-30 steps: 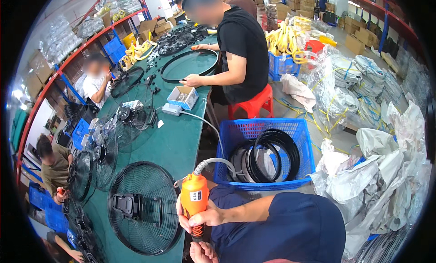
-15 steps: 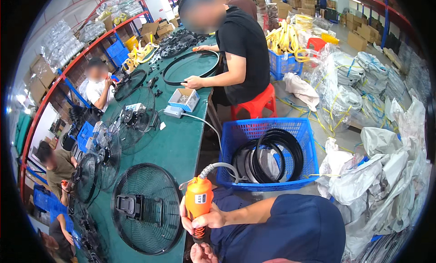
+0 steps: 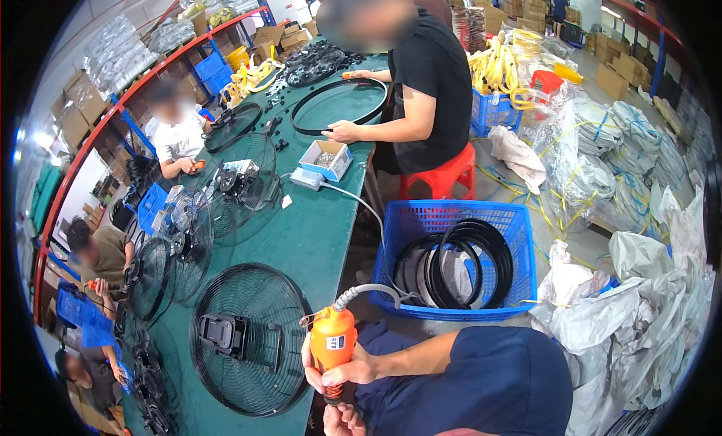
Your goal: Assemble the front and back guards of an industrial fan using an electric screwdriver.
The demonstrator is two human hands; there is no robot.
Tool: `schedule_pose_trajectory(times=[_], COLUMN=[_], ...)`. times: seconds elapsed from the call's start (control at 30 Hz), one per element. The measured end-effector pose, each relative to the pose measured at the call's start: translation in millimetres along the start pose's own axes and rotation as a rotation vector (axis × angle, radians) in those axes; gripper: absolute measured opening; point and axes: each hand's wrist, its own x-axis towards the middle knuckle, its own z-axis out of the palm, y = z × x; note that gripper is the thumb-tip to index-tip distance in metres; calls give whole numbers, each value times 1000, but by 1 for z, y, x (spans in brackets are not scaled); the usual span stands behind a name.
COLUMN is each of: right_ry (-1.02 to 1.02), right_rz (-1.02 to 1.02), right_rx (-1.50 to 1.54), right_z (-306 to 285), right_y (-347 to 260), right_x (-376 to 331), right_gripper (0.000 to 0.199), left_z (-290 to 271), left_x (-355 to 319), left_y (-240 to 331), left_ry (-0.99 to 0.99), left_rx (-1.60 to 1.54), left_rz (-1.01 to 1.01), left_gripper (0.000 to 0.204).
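Note:
My right hand (image 3: 353, 370) is wrapped around the body of an orange electric screwdriver (image 3: 332, 340), which stands nearly upright with its grey cable at the top and its black-and-orange nose pointing down. Just below the nose, my left hand (image 3: 344, 421) is closed in a pinch at the lower edge of the view. What its fingertips hold is too small to make out. To the left of the screwdriver, a round black wire fan guard (image 3: 252, 387) with a black mounting block (image 3: 222, 334) at its middle lies on the green table (image 3: 320, 240).
Several more fan guards (image 3: 188, 244) line the table's left side. A small box of screws (image 3: 325, 158) sits beside a grey power adapter (image 3: 307, 179). On the floor, a blue crate (image 3: 455, 313) holds black rings. A co-worker (image 3: 429, 97) sits across on a red stool (image 3: 444, 182), holding a black ring.
The view has shifted slightly, moving the scene rightward. My hands keep the same grip on and below the screwdriver. A co-worker in white at the far left has lowered a raised hand toward the guards.

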Motion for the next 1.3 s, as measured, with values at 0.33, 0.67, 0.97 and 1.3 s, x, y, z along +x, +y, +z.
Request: schedule_pose_trajectory(times=[0.33,0.67,0.97,1.3], right_ry=[-47,-18,-120,-36], right_rz=[71,1,10,-25], right_rx=[51,-20,8,28], right_z=[4,13,13,-9], right_y=[6,1,8,2], right_x=[-1,-12,-7,2], right_gripper=[37,34,37,37], left_z=[-13,4,-11,-11], left_x=[-2,-14,0,19], left_y=[-6,-1,3,5], left_ry=[-59,-75,-45,-54], left_rx=[-21,94,-62,17], left_rz=[44,47,-63,-21], left_gripper=[21,22,25,26])
